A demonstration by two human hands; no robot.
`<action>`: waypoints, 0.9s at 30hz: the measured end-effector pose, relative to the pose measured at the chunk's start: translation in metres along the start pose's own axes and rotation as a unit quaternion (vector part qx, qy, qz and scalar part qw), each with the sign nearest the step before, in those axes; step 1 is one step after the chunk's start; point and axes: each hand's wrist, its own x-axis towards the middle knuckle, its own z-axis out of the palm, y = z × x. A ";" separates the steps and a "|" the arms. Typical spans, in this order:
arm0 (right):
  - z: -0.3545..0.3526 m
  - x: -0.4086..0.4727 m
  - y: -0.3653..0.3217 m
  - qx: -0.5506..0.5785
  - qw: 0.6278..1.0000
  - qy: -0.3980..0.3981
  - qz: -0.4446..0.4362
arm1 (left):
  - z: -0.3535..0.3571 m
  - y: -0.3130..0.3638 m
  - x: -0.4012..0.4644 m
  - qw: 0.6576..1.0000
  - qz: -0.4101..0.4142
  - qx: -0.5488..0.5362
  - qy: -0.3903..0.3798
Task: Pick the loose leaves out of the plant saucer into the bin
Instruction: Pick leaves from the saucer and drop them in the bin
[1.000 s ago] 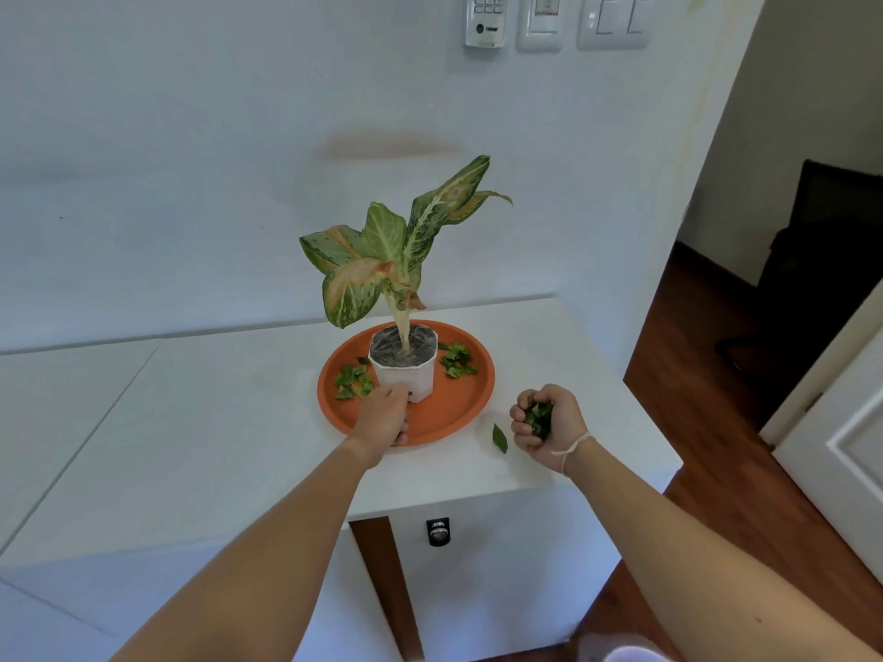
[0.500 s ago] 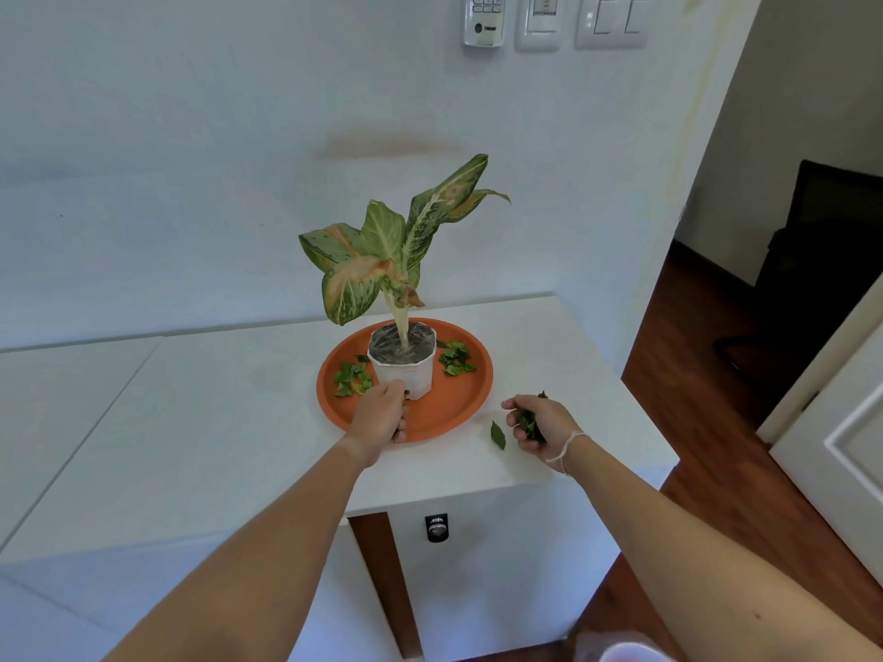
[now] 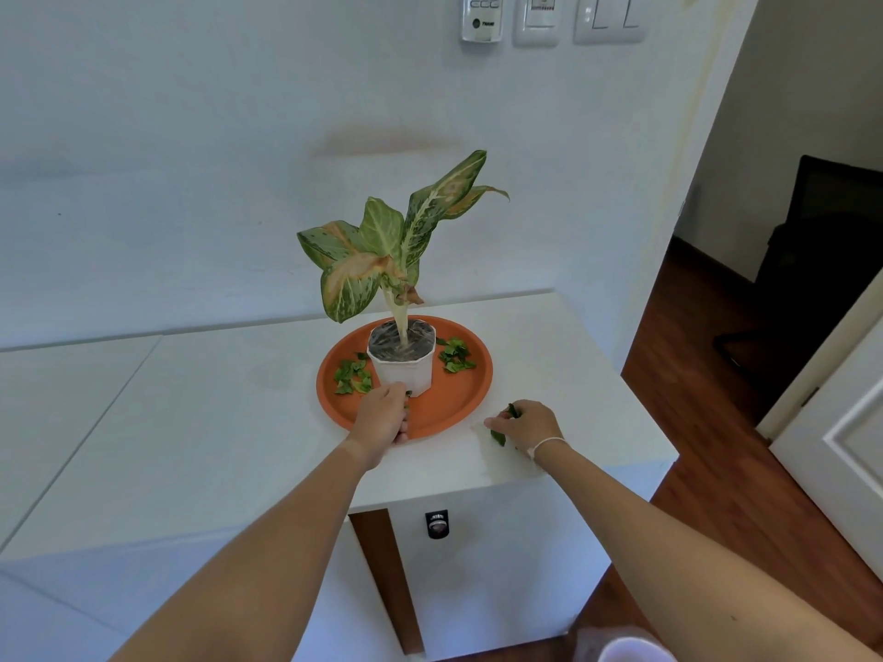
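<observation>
Near the white table's front edge point(image 3: 597, 451), the right hand point(image 3: 530, 425) presses palm-down, fingers curled over small green leaves point(image 3: 499, 437). Beside it, the left hand point(image 3: 382, 415) pinches a leaf scrap at the round orange plastic saucer's rim point(image 3: 458, 413). Beyond, loose leaf piles point(image 3: 353, 377) flank the white faceted pot point(image 3: 406, 375).

A home — wall switches point(image 3: 609, 16), wooden floor point(image 3: 693, 422), white panelled door point(image 3: 845, 446).

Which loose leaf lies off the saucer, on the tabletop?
The single leaf under the right hand, on the white tabletop; the other piles lie inside the orange saucer.
</observation>
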 end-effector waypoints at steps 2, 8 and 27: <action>0.004 0.001 0.000 -0.034 0.999 -0.001 -0.004 | 0.000 -0.001 0.000 1.000 0.000 -0.002 -0.002; 0.009 0.001 -0.004 -0.122 0.992 0.008 -0.016 | -0.001 -0.001 0.000 1.000 -0.001 -0.006 -0.006; -0.057 -0.009 0.039 0.418 0.895 -0.013 0.155 | 0.071 0.023 0.002 0.994 -0.023 -0.039 -0.096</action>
